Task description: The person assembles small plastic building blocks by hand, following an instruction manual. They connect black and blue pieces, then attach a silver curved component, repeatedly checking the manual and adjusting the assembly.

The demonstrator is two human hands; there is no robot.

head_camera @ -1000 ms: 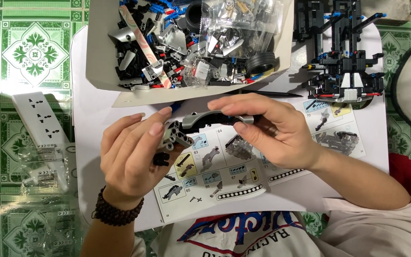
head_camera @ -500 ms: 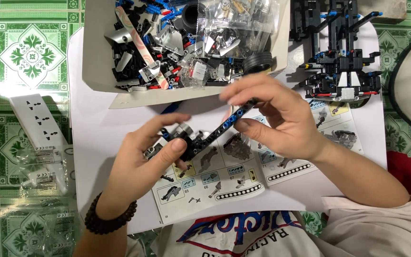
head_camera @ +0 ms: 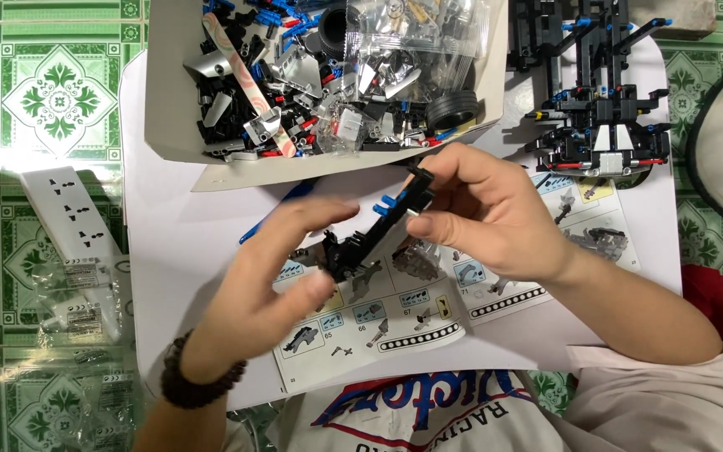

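Green patterned floor tiles (head_camera: 52,92) lie under a big white sheet (head_camera: 177,243). On the far left sits a white power strip (head_camera: 73,218). Next, the left hand (head_camera: 265,285) pinches the low end of a black brick piece (head_camera: 374,234), held up over the open booklet (head_camera: 395,322). The right hand (head_camera: 487,213) grips its top end. Behind is a box of loose bricks (head_camera: 320,75). A half-built black model (head_camera: 600,100) stands on the right.

Parts box (head_camera: 211,159) blocks ahead; black chassis (head_camera: 596,109) front-right; bare white sheet (head_camera: 177,251) open leftward.
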